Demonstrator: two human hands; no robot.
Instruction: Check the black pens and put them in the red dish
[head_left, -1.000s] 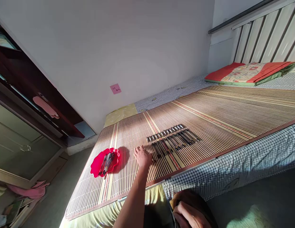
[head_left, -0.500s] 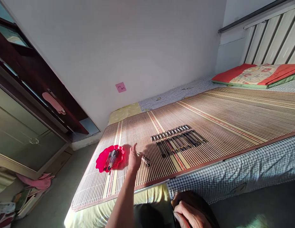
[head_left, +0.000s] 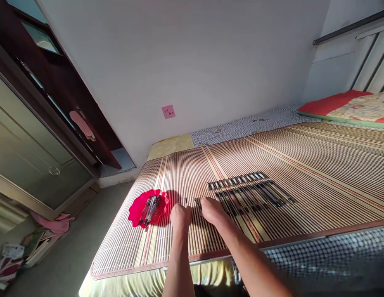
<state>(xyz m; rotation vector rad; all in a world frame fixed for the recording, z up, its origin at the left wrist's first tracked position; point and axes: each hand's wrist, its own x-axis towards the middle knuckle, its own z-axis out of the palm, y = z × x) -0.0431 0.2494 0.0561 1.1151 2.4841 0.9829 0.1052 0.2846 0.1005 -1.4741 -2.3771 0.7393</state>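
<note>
My left hand [head_left: 180, 216] is closed low over the bamboo mat, right of the red scalloped plate [head_left: 134, 212]; what its fingers hold is hidden. A small dark piece [head_left: 186, 201] shows just beyond it. Close by on the right, my right hand [head_left: 212, 209] has its fingers curled down at the mat, beside a slim dark pen-like piece [head_left: 197, 203]. Whether that piece is gripped is hard to see. Several pens [head_left: 152, 209] lie bunched on the plate. Right of my right hand stretches a row of dark pen bodies [head_left: 254, 197], with pen caps [head_left: 238, 180] lined up above them.
The striped bamboo mat [head_left: 176, 173] covers a bed against a wall bearing a pink note [head_left: 168, 111]. A folded red and floral quilt [head_left: 349, 106] lies at the far right. Checked cloth [head_left: 303, 264] hangs over the near edge. A glass-panelled door [head_left: 34, 152] stands left.
My right hand has come up from near my lap to the mat beside my left hand. The left hand's spread fingers have closed. The view has shifted, moving the scene slightly right.
</note>
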